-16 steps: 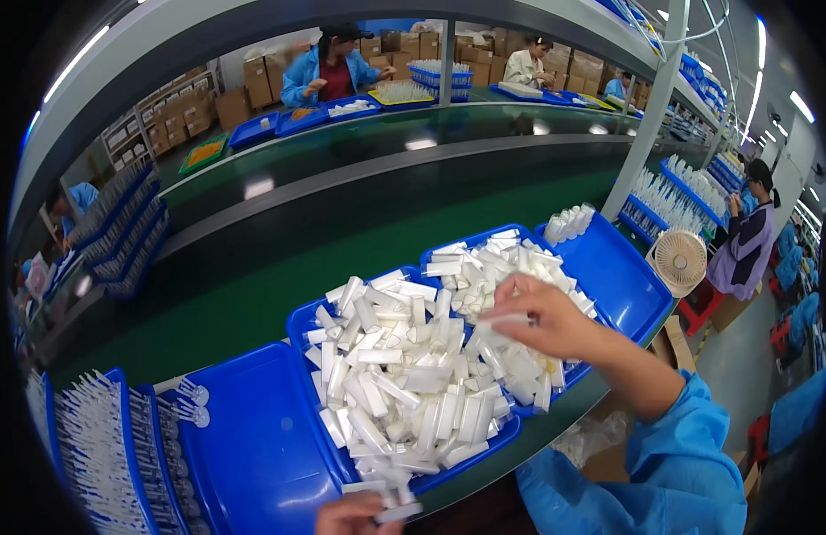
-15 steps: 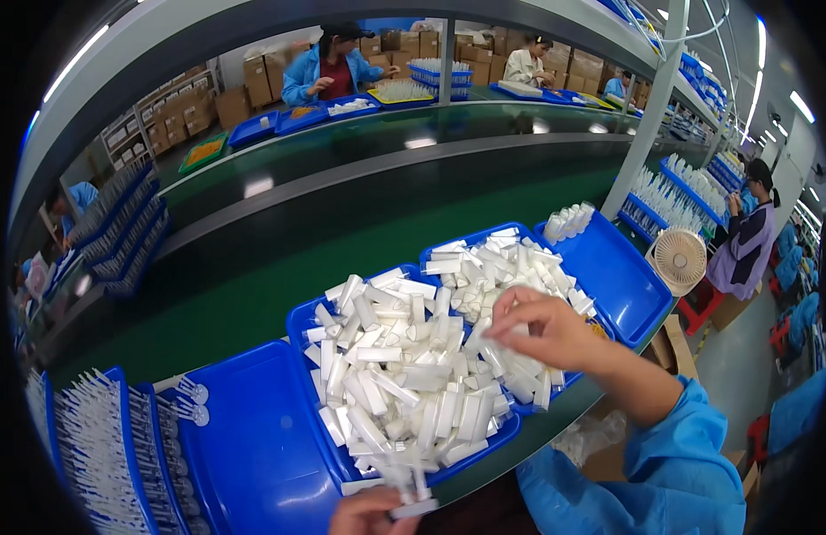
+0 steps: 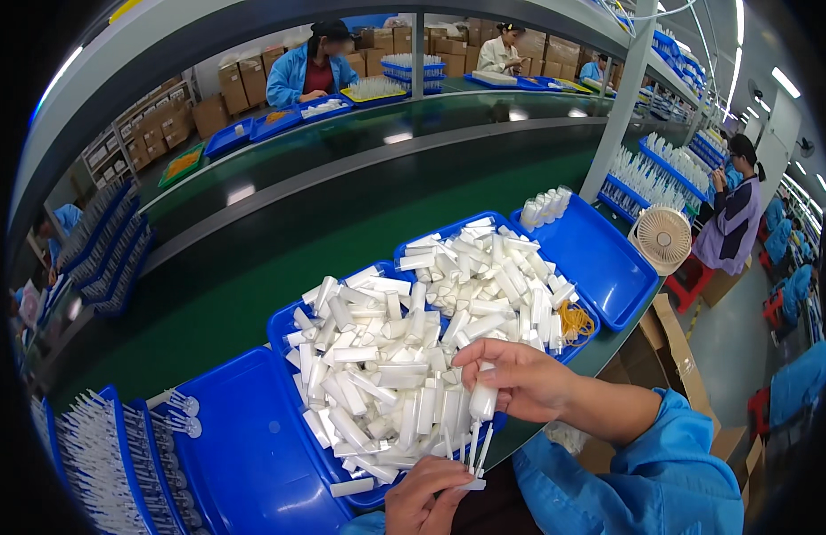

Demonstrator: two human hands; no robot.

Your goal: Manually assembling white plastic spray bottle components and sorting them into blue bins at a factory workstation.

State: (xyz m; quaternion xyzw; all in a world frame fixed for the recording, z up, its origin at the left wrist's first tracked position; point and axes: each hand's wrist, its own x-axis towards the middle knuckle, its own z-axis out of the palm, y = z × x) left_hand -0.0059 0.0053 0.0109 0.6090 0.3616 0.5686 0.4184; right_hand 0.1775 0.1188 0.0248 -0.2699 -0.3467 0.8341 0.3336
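My right hand (image 3: 529, 383) pinches a white, tube-like piece (image 3: 484, 401) in a clear sleeve, tilted downward. Just below it, my left hand (image 3: 422, 499) grips a white stemmed part (image 3: 477, 450) by its flat base, with thin stalks pointing up. The stalk tips meet or nearly meet the lower end of the white piece; I cannot tell whether they are inside it. Beside both hands, a blue tray (image 3: 283, 343) is heaped with similar white pieces (image 3: 377, 357). Behind it, a second blue tray (image 3: 399, 245) holds more of them and some orange rubber bands (image 3: 573, 323).
On the left lies a blue tray (image 3: 243, 428) with stemmed parts at its corner, beside stacked racks (image 3: 96, 455). At right, another blue tray (image 3: 600, 259) carries upright white tubes (image 3: 546, 207). A fan (image 3: 662, 236) stands nearby. Co-workers sit across the green conveyor (image 3: 226, 285) and farther right.
My right hand has come from above the heaped pieces down to my left hand, now holding a white piece. My left hand has shifted right with the stemmed part. The whole view has shifted slightly.
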